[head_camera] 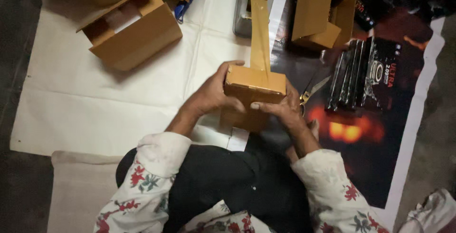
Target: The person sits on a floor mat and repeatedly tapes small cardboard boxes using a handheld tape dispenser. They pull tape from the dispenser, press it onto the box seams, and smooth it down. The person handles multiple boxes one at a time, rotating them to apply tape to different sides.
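Note:
I hold a small brown cardboard box (255,84) in front of me with both hands. My left hand (212,93) grips its left side, thumb up by the top edge. My right hand (283,109) clasps its right side, thumb pressed on the front face. A strip of brown packing tape (260,33) runs from the box top up to a tape dispenser (245,9) lying further away. A second brown box (242,119) sits under the held one, mostly hidden.
An open brown carton (130,31) lies at upper left on a white sheet (85,95). More brown cartons (316,14) stand at upper right. Scissors (311,92) lie right of my hands beside a stack of black boxes (365,73) on a dark poster.

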